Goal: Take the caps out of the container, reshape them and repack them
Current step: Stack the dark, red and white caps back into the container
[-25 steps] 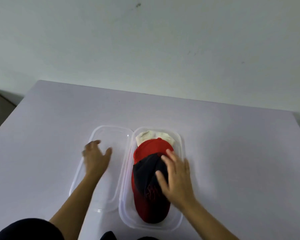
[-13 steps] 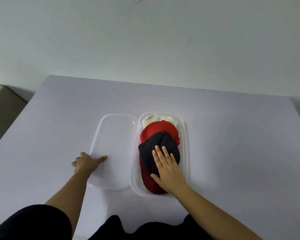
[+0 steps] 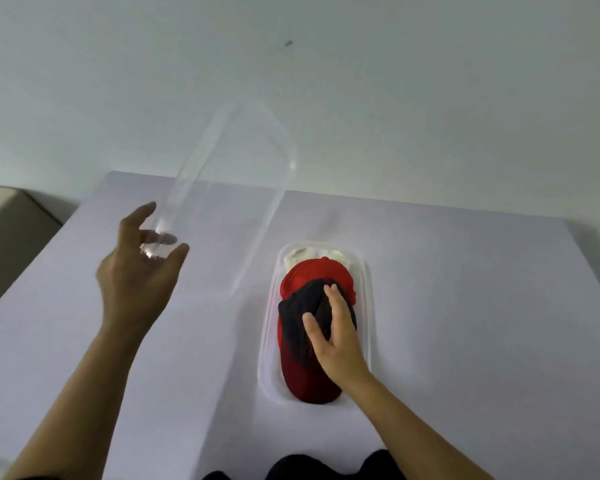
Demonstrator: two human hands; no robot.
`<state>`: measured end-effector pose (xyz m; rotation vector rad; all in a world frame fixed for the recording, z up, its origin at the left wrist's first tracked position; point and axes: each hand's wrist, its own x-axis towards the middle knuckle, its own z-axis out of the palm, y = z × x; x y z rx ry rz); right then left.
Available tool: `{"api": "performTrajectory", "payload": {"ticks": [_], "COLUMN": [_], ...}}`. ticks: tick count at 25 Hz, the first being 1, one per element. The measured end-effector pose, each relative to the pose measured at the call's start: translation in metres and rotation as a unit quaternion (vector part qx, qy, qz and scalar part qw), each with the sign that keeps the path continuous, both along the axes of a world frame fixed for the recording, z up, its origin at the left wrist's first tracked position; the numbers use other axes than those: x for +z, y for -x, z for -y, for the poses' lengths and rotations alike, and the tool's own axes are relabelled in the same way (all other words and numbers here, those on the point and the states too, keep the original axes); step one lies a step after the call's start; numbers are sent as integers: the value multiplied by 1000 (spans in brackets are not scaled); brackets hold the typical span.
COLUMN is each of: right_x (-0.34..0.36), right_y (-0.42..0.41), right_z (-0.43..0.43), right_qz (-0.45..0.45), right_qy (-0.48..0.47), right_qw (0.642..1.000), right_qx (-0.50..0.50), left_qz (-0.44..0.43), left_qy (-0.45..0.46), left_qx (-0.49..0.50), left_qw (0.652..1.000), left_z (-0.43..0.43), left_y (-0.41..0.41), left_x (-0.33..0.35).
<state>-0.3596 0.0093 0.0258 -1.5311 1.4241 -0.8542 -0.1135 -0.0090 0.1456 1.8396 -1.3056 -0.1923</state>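
The left hand grips the near end of the clear lid between thumb and fingers, holding it up off the table, tilted, its far end against the wall; the right hand lies flat with fingers straight on the dark cap, grasping nothing; the caps are stacked in the clear container right of the lid, dark cap on top, red cap under it, cream cap at the far end.
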Motion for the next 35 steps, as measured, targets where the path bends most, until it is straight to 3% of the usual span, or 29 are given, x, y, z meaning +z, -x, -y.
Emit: {"api": "performTrajectory", "payload": {"ticks": [2, 4, 7, 10, 17, 35], "right_x": [33, 51, 44, 7, -36, -52], "right_y": [0, 11, 34, 42, 41, 40], "right_z": [18, 31, 30, 13, 8, 26], "right_qz": [130, 176, 77, -2, -15, -36], "right_qy": [-42, -36, -67, -128, -167, -167], "right_qw": [990, 978, 977, 971, 965, 958], "right_qx": [-43, -102, -189, -203, -202, -229], "left_qz": [-113, -216, -290, -215, -86, 2], "left_qy": [6, -31, -137, -225, -296, -316], "left_qx": [-100, -176, -140, -92, -156, -162], "left_qw": [989, 960, 937, 946, 939, 935], "left_z": [-1, 2, 12, 7, -1, 19], "left_y": [23, 44, 75, 97, 108, 98], "left_x": [5, -9, -50, -99, -156, -172]}}
